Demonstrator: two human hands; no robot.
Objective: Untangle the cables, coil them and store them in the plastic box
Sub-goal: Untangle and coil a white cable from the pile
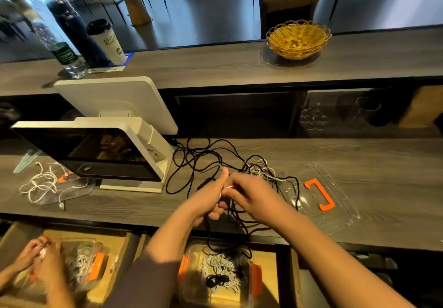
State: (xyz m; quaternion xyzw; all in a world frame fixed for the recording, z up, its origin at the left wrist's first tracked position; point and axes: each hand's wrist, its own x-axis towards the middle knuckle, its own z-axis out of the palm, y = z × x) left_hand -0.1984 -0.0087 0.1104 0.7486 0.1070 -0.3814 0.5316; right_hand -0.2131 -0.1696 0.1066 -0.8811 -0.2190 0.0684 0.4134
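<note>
A long black cable (191, 164) sprawls in loops over the grey wooden counter, tangled with a thin white cable (261, 170) at its right. My left hand (211, 197) grips a bundle of black cable, thumb up. My right hand (249, 190) pinches the cable right beside it. Black strands hang from my hands over the counter edge into a clear plastic box (191, 283) with orange clips, which holds coiled white and black cables. The box's clear lid (335, 202) with an orange handle lies on the counter to the right.
A white point-of-sale terminal (115, 154) stands at the left, with white cables (40, 185) on another clear lid beside it. Another person's hands (40, 257) work over a second box at the lower left. A yellow basket (298, 38), bottles and a cup sit on the raised shelf.
</note>
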